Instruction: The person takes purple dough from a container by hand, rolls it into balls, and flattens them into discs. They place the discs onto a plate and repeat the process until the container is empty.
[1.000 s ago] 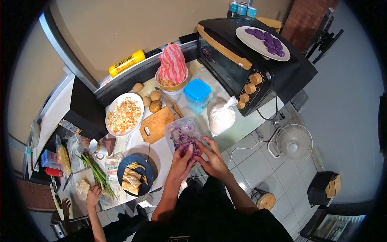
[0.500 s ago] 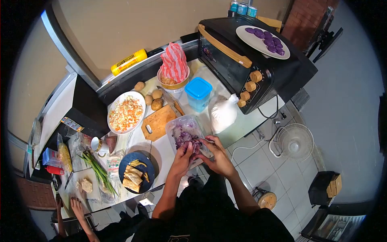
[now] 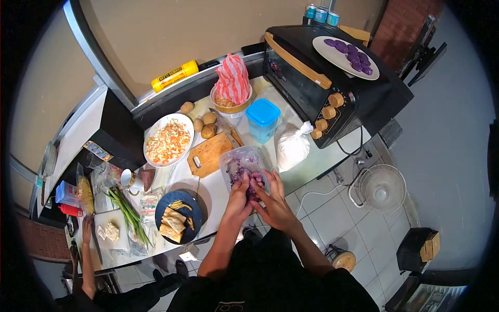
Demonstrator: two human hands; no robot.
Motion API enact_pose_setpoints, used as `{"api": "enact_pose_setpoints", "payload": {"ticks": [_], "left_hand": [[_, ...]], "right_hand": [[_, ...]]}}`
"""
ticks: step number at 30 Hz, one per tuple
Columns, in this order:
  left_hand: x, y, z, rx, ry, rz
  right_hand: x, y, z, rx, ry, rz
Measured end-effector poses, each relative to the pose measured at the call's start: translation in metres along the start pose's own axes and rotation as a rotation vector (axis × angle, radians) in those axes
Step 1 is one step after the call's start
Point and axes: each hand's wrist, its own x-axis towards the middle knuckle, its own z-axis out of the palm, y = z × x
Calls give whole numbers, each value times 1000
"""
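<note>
In front of the black oven (image 3: 332,78), on the pale surface (image 3: 306,166), one clear plastic container (image 3: 241,164) holds purple mash (image 3: 244,174). The left hand (image 3: 239,200) and the right hand (image 3: 273,200) both reach into its near end, fingers curled around one lump of the mash and pressing it between them. On top of the oven sits one white plate (image 3: 332,58) with about nine purple patties (image 3: 352,53), and three cans (image 3: 321,13) stand behind it. Left of the oven are one white bag (image 3: 292,148), one blue-lidded tub (image 3: 262,119), one wooden cutting board (image 3: 210,153), four potatoes (image 3: 209,131), one plate of chopped vegetables (image 3: 168,140) and one dark plate of fried pieces (image 3: 176,221). Farthest left from the oven, another person's hand (image 3: 87,223) rests beside one small white board (image 3: 112,231).
</note>
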Motion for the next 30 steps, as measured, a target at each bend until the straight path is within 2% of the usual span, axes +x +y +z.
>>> {"api": "enact_pose_setpoints", "payload": {"ticks": [2, 5, 8, 11, 14, 17, 20, 26, 30], "left_hand": [[1, 3, 0, -14, -33, -4], [-5, 10, 14, -34, 100, -11], [2, 2, -7, 27, 9, -4], [4, 0, -17, 85, 13, -20], [4, 5, -11, 3, -17, -31], [-8, 18, 14, -23, 45, -51], [-4, 11, 6, 112, 52, 64], [6, 9, -8, 254, 64, 56], [13, 7, -12, 157, 27, 22]], "right_hand": [[1, -4, -6, -20, 3, -8], [1, -5, -9, 39, 70, -29], [-1, -2, -10, 134, 132, -6], [-4, 0, -9, 184, 127, 32], [-4, 1, -11, 185, 125, 53], [-1, -2, -17, 174, 148, 62], [-2, 1, -17, 206, 176, 112], [-1, -2, -20, 209, 204, 148], [2, -4, -18, 198, 200, 149]]}}
